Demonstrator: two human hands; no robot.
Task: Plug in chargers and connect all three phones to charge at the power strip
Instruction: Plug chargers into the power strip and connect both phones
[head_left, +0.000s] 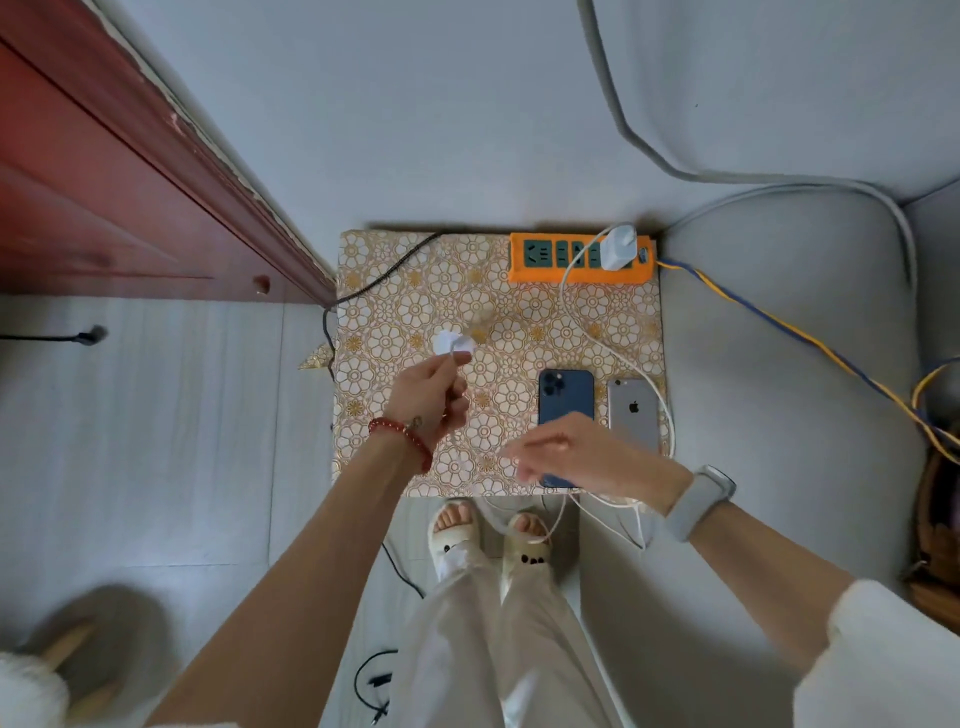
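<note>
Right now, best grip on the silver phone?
Take the silver phone by its two long edges, from above at the far end. It lies flat, face down, long axis running away from the person. A white cable crosses its right side, the blue phone sits close on its left, and the right hand covers the near end.

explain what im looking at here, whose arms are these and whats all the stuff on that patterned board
One camera on a person's head looks down at their own two bare arms; there is no robot. The left hand holds a white charger plug with its cable. The right hand reaches over a blue phone. Beside that lies a silver phone. At the far edge of the patterned board sits an orange power strip with one white charger already plugged in. Only two phones show.
</note>
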